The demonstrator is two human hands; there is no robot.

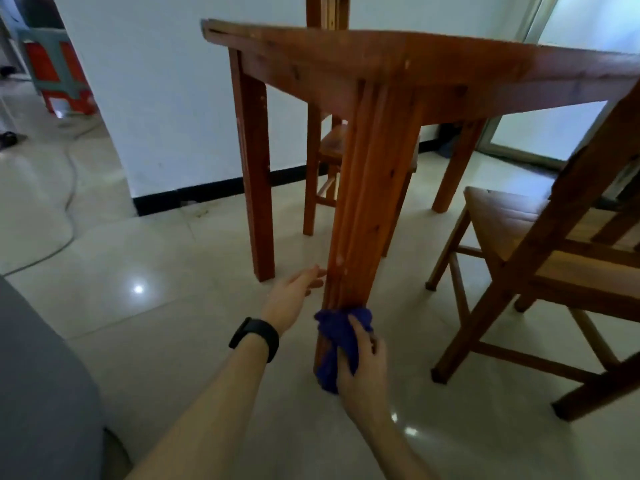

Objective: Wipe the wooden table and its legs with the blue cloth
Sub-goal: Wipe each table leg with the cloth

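Note:
The wooden table (433, 57) fills the upper middle of the head view, and its nearest leg (367, 209) runs down to the floor in front of me. The blue cloth (334, 341) is bunched around the bottom of that leg. My right hand (363, 368) grips the cloth against the leg, thumb lying over the fabric. Higher up on the leg's left side is my left hand (294, 299), fingers straight, fingertips touching the wood; it holds nothing. A black band sits on my left wrist.
A wooden chair (540, 258) stands close on the right, another chair (329, 147) behind the table. The far left table leg (254, 181) stands near a white wall with black skirting. A cable (65, 202) snakes over the glossy tiled floor at left.

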